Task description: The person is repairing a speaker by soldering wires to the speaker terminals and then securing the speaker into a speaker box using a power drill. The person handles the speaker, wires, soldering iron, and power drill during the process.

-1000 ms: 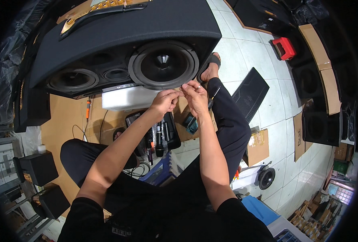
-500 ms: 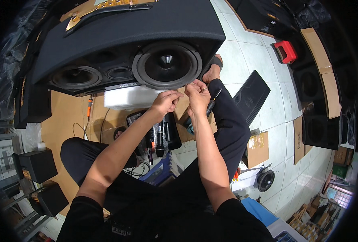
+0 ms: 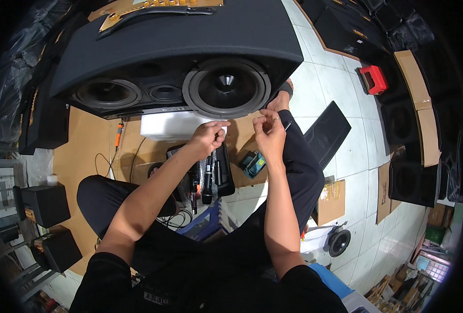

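Note:
A large black speaker cabinet (image 3: 189,39) lies before me, its big woofer (image 3: 202,94) near my hands. Below the woofer's lower edge is my left hand (image 3: 208,140), fingers curled and index finger stretched toward the right. My right hand (image 3: 271,133) is just to the right and below the woofer, fingertips pinched together. Whatever either hand holds is too small to make out. A teal and black power tool (image 3: 253,164) sits under my right wrist; a thin silver shaft (image 3: 287,125) shows beyond that hand.
A white foam block (image 3: 163,125) lies under the cabinet. Microphones (image 3: 207,185) lie in a dark case between my legs. An orange-handled tool (image 3: 119,134) is on the left. At right are a black grille (image 3: 329,133), a red stool (image 3: 373,79) and a loose speaker driver (image 3: 339,242).
My hands have moved apart, the right one to the right and slightly down. My view has shifted, so the cabinet appears farther right and lower. More of the teal tool shows.

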Tool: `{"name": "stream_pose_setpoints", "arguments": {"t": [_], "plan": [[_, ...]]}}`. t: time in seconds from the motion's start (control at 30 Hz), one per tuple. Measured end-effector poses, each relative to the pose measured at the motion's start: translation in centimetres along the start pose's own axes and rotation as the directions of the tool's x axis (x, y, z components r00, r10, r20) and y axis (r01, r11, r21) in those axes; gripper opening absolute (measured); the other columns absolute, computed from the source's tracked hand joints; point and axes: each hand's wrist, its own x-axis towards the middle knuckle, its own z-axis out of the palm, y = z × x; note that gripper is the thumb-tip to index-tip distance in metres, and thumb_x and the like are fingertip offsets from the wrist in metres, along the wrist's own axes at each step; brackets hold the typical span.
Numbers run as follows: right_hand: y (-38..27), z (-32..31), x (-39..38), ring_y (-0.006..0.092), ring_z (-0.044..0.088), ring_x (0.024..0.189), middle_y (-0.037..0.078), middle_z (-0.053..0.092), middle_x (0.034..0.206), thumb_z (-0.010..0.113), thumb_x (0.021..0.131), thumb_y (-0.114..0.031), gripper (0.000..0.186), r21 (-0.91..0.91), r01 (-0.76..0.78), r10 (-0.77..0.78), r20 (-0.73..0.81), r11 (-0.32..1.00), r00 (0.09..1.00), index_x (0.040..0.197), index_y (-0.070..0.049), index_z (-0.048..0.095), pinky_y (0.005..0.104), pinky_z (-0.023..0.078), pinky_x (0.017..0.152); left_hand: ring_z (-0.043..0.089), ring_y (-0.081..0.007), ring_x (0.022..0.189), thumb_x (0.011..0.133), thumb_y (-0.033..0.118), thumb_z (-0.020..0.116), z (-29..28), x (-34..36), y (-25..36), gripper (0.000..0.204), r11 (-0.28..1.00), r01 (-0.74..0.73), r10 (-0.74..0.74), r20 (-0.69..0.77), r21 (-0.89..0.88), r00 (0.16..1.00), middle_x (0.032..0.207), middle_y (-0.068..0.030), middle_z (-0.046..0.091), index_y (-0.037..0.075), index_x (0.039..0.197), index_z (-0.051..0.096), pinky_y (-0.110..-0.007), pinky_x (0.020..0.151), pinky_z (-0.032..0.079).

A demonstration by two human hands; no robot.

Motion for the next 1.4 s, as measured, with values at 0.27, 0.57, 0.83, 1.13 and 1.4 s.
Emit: {"name": "stream_pose_setpoints", "arguments": {"t": [0.27,0.57,0.83,1.13,1.4], "plan": [[-1.8,-0.8,3.0,0.0257,0.077,0.079,0.02,0.074,0.087,0.079,0.089,-0.009,0.054,-0.173,0.125,-0.082,0.235,0.977,0.968,0.128,0.01,0.047,0.033,0.058,0.066,0.048,-0.0143,0.064,0.093,0.036,0.077,-5.5,-0.7,1.5,0.04,0.402,-0.431,0.655,0.076,0.808,0.752,0.071,-0.0021,0.054,0.001,0.092,0.057,-0.035,0.059,0.041],[-1.0,0.4,3.3,0.0121,0.071,0.068,0.014,0.074,0.077,0.081,0.087,-0.002,0.028,0.025,0.047,-0.05,0.138,0.999,0.989,0.092,0.004,0.054,0.0253,0.056,0.062,0.039,-0.0218,0.054,0.082,0.032,0.086,-4.1,-1.5,3.8,0.055,0.293,-0.349,0.703,0.047,0.89,0.71,0.057,-0.0083,0.043,0.005,0.059,0.045,-0.04,0.058,0.036],[0.6,2.1,2.5,0.0122,0.073,0.074,0.013,0.076,0.082,0.079,0.088,0.002,0.026,0.119,0.183,-0.189,0.042,0.976,0.981,0.1,0.005,0.056,0.0245,0.058,0.065,0.056,-0.0315,0.061,0.082,0.032,0.085,-6.1,-0.7,4.7,0.043,-0.15,-0.371,0.812,0.328,0.916,0.482,0.064,-0.0137,0.057,-0.001,0.065,0.064,-0.045,0.066,0.045],[1.2,4.4,3.3,0.0141,0.074,0.076,0.014,0.075,0.083,0.078,0.088,0.003,0.025,0.306,0.182,-0.165,-0.083,0.935,0.983,0.098,0.006,0.055,0.0249,0.06,0.068,0.063,-0.0354,0.066,0.083,0.033,0.084,-3.4,-1.9,6.4,0.043,0.062,-0.333,0.874,0.11,0.941,0.474,0.068,-0.0165,0.064,-0.002,0.073,0.06,-0.045,0.067,0.051],[0.4,4.6,3.9,0.0135,0.072,0.072,0.012,0.072,0.079,0.078,0.088,0.004,0.026,0.378,0.139,-0.116,-0.082,0.915,0.99,0.092,0.004,0.052,0.0255,0.06,0.067,0.067,-0.0351,0.069,0.09,0.038,0.078,-2.0,-1.7,5.5,0.04,0.235,-0.211,0.846,-0.092,0.949,0.526,0.072,-0.0163,0.068,0.0,0.082,0.067,-0.044,0.068,0.052]]}}
